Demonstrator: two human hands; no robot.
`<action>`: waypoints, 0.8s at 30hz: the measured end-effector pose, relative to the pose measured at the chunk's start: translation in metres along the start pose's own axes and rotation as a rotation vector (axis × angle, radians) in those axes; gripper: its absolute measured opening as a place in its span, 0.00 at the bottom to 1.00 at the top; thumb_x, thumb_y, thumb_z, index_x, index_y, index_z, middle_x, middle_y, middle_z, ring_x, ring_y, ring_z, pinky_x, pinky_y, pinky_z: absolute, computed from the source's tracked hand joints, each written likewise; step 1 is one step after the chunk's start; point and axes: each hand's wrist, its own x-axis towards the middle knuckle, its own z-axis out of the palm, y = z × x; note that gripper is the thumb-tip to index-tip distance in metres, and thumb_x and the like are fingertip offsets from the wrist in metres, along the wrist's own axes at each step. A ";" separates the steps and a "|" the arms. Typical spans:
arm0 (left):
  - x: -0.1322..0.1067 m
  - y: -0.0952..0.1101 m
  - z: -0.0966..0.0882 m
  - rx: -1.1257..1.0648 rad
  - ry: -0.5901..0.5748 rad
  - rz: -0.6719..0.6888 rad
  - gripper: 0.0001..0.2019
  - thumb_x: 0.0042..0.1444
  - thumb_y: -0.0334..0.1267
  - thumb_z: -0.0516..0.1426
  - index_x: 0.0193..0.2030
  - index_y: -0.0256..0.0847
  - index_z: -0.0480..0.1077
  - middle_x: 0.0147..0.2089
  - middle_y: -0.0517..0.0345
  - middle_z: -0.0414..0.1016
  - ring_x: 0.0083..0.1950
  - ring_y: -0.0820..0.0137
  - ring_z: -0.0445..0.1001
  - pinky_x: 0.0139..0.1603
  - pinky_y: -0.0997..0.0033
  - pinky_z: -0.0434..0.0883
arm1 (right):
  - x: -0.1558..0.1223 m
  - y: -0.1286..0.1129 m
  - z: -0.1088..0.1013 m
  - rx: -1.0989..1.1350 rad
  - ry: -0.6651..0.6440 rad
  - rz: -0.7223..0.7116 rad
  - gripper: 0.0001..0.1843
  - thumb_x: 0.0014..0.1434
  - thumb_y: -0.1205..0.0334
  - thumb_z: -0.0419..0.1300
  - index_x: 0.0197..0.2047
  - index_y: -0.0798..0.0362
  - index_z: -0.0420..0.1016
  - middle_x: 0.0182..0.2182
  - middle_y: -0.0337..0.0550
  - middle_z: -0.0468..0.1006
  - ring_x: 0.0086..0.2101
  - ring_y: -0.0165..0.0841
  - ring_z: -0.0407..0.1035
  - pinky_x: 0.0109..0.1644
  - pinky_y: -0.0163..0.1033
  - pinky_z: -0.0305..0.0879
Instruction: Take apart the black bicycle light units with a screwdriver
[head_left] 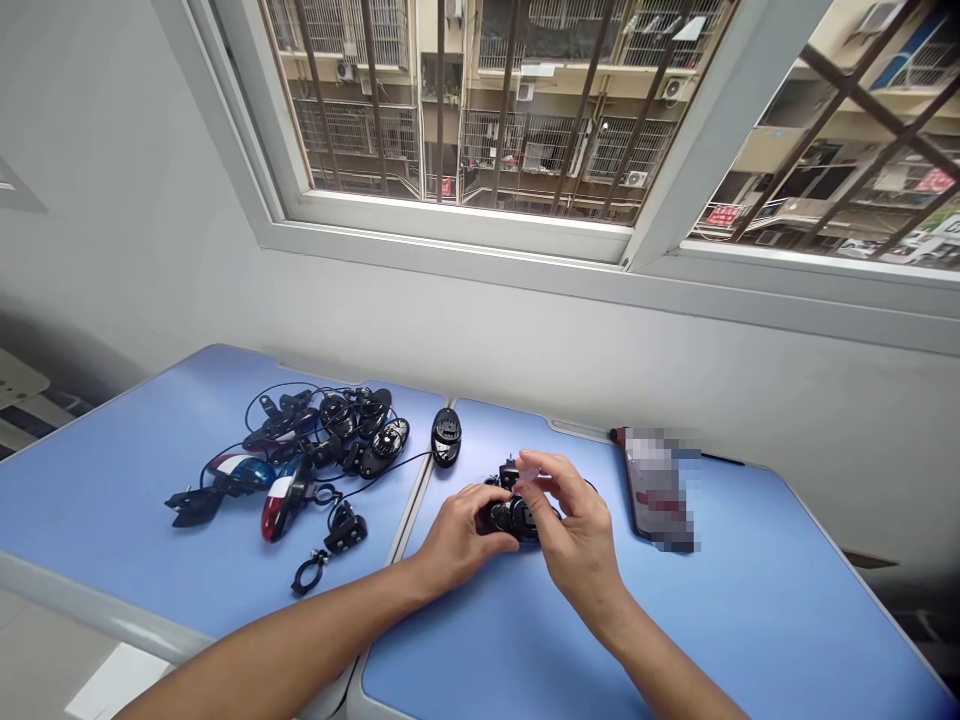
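My left hand (469,530) is curled round the left side of a black bicycle horn (517,520) on the right-hand table, its fingers and thumb holding it. Over the horn, my right hand (574,515) pinches a small translucent piece (529,474) between thumb and forefinger; its exact kind is unclear. The hands hide much of the horn, and a black fitting shows just behind it. Beyond my left hand, another black horn (447,437) with a slotted face lies near the seam between the tables, a thin cable leading left from it.
Several black horns (385,447) with tangled cables are heaped on the left table (112,480). Red, white and blue lenses (281,500) and a loose ring clamp (308,573) lie among them. A partly blurred dark pouch (656,490) is on the right. Behind stand a wall and a barred window.
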 end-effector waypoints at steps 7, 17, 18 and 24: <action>0.000 -0.001 0.000 0.023 0.003 0.003 0.20 0.45 0.31 0.69 0.47 0.41 0.75 0.42 0.56 0.79 0.42 0.63 0.74 0.39 0.69 0.68 | 0.004 -0.002 -0.007 0.012 0.052 0.040 0.15 0.63 0.69 0.56 0.50 0.44 0.74 0.39 0.38 0.80 0.34 0.30 0.75 0.39 0.38 0.75; -0.004 -0.004 0.001 0.097 0.004 0.154 0.21 0.49 0.29 0.67 0.50 0.43 0.72 0.50 0.52 0.78 0.53 0.58 0.73 0.54 0.58 0.70 | 0.009 -0.007 -0.022 0.204 0.152 0.123 0.13 0.63 0.65 0.51 0.46 0.48 0.74 0.31 0.38 0.72 0.27 0.29 0.70 0.29 0.36 0.70; -0.005 -0.005 0.001 0.116 0.006 0.207 0.21 0.50 0.28 0.66 0.51 0.43 0.72 0.51 0.51 0.78 0.53 0.58 0.73 0.55 0.56 0.70 | 0.011 -0.007 -0.029 0.254 0.152 0.186 0.12 0.62 0.64 0.51 0.44 0.50 0.74 0.29 0.37 0.70 0.25 0.28 0.68 0.24 0.33 0.66; -0.006 -0.009 0.000 0.220 0.072 0.526 0.22 0.58 0.25 0.59 0.58 0.45 0.66 0.56 0.49 0.75 0.56 0.59 0.71 0.57 0.52 0.70 | 0.004 0.003 -0.070 -0.241 -0.144 0.328 0.14 0.59 0.57 0.59 0.47 0.50 0.74 0.34 0.41 0.75 0.23 0.29 0.67 0.24 0.36 0.65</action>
